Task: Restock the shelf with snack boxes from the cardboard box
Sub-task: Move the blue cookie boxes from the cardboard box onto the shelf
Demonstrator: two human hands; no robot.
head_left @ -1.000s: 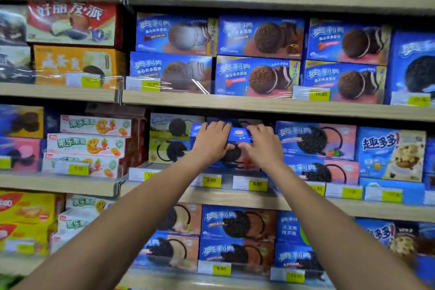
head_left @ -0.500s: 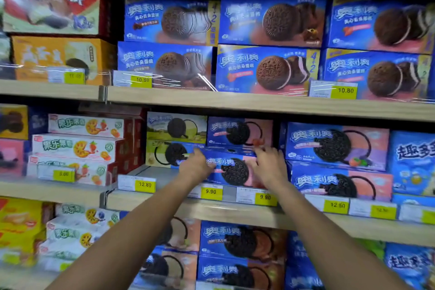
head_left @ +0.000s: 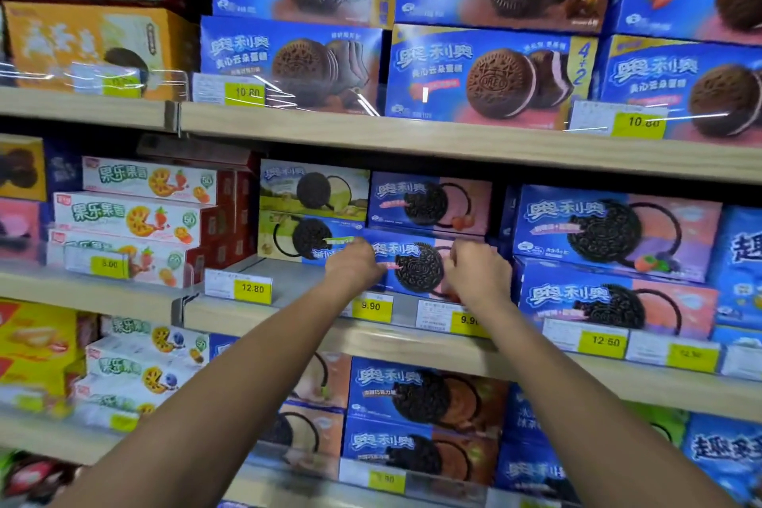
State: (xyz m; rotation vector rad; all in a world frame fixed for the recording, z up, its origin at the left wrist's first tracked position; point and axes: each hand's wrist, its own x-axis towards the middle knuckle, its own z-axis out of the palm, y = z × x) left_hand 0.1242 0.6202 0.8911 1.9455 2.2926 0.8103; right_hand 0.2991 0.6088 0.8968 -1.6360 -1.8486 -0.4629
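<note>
Lowered box (head_left: 416,268) to frame centre since one second back; held higher then. Gripped at left end by left hand (head_left: 354,266), fingers curled; at right end by right hand (head_left: 478,274), likewise curled. Seated on middle shelf (head_left: 412,342), beneath upper box (head_left: 429,202), behind 9.90 tags (head_left: 371,306). Flanked just left by green boxes (head_left: 288,237).

Yellow price tag 12.80 (head_left: 252,288) at 8 o'clock; tag 10.80 (head_left: 639,124) at 2 o'clock; tag 12.50 (head_left: 603,341) at 4 o'clock; clear plastic guard strip (head_left: 173,85) at 10 o'clock.
</note>
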